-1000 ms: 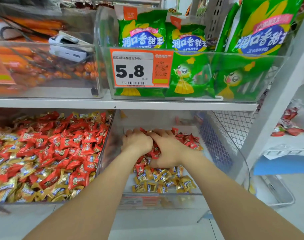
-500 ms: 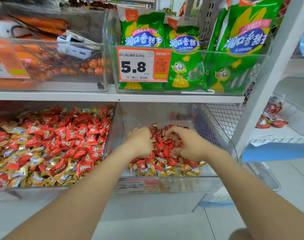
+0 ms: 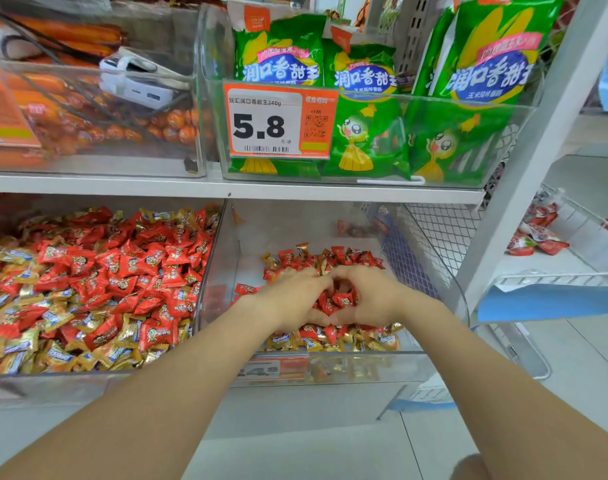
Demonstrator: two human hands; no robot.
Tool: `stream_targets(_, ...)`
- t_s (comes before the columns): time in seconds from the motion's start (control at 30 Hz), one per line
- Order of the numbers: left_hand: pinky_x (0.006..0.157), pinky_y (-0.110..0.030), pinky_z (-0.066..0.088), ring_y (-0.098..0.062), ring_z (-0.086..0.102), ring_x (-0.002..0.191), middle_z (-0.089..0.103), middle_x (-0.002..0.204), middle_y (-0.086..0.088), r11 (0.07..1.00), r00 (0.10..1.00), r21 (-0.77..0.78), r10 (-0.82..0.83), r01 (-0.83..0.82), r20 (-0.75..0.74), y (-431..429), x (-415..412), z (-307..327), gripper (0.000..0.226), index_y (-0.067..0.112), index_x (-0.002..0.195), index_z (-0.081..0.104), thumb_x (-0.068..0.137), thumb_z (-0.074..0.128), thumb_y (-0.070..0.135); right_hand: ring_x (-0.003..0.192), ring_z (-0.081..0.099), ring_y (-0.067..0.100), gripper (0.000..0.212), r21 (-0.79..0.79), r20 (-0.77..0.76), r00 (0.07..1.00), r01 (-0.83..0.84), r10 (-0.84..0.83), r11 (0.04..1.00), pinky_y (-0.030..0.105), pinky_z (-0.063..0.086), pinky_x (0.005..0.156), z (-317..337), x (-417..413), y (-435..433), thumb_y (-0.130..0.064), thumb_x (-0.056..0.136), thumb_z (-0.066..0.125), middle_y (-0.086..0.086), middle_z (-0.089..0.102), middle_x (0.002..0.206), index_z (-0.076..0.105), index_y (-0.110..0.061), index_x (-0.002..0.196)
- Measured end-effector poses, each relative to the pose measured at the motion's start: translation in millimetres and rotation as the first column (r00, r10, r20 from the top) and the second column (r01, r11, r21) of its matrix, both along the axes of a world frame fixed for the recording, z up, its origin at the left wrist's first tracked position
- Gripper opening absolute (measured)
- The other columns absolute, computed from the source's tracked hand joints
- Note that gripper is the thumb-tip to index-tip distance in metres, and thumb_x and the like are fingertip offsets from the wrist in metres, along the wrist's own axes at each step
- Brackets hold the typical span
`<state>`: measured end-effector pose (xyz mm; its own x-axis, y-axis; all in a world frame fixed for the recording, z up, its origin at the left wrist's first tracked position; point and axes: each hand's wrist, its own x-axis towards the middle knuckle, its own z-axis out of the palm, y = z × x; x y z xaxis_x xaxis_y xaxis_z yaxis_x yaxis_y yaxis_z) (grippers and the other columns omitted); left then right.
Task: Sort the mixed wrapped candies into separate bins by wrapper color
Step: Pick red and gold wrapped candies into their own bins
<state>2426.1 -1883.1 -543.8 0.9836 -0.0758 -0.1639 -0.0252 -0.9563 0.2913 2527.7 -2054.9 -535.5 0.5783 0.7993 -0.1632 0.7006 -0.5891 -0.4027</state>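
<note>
Red foil-wrapped candies (image 3: 333,301) are what I'm after. On the head cam they're heaped in the middle of the clear plastic bin on the right (image 3: 364,374), with gold foil-wrapped candies (image 3: 330,342) strung along its front wall.

These should be feather-light and crinkly, with slick wrappers that slide over each other, so pinching singles looks slow to me. I reckon scooping a clump from both sides, low at the base of the heap, is the better hold. A squeeze probably won't hurt them, though I can't tell what's inside.

My left hand (image 3: 290,301) and right hand (image 3: 373,296) are both down in that bin. The fingers are curled inward and cupped round the red clump. Fingertips meet on the far side and thumbs on the near side, so the two hands make a closed ring with candies in the middle.

Right beside it, the clear plastic bin on the left (image 3: 70,382) holds a big red-and-gold mix.
</note>
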Motion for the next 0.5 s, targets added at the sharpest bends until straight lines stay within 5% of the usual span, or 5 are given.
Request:
stream_targets(0.17, 0.085, -0.045, 0.054, -0.026, 0.063, 0.098, 0.062, 0.102, -0.003, 0.997, 1.0, -0.071, 0.016, -0.017, -0.018, -0.7, 3.3, 2.7, 0.022, 0.021, 0.111, 0.064, 0.098, 0.072, 0.037, 0.115, 0.052, 0.017, 0.074, -0.119, -0.025, 0.998, -0.064, 0.062, 0.991, 0.037, 0.048, 0.101, 1.3, -3.9, -1.2, -0.051, 0.072, 0.092, -0.005, 0.052, 0.123, 0.059, -0.028, 0.135)
stream_targets(0.37, 0.064, -0.041, 0.041, -0.022, 0.051, 0.071, 0.055, 0.084, -0.005, 0.946, 0.978, -0.272, 0.2, -0.176, 0.063, -1.0, -8.2, 16.6, 0.027, 0.017, 0.089, 0.044, 0.109, 0.053, 0.033, 0.088, 0.045, 0.019, 0.034, -0.154, 0.114, 0.988, -0.082, 0.1, 0.985, 0.033, 0.036, 0.076, -11.8, -10.3, 2.8, -0.035, 0.096, 0.072, -0.008, 0.041, 0.09, 0.039, -0.028, 0.097)
stream_targets(0.5, 0.056, -0.031, 0.033, -0.016, 0.045, 0.074, 0.048, 0.085, -0.006, 0.926, 0.963, -0.275, 0.269, -0.259, -0.002, 2.1, -20.6, 19.9, 0.023, 0.011, 0.094, 0.039, 0.112, 0.044, 0.023, 0.079, 0.057, 0.02, 0.026, -0.06, 0.008, 1.0, -0.016, 0.017, 0.998, 0.036, 0.042, 0.068, -2.2, -11.7, 0.4, -0.043, 0.103, 0.064, -0.002, 0.06, 0.084, 0.06, -0.017, 0.099)
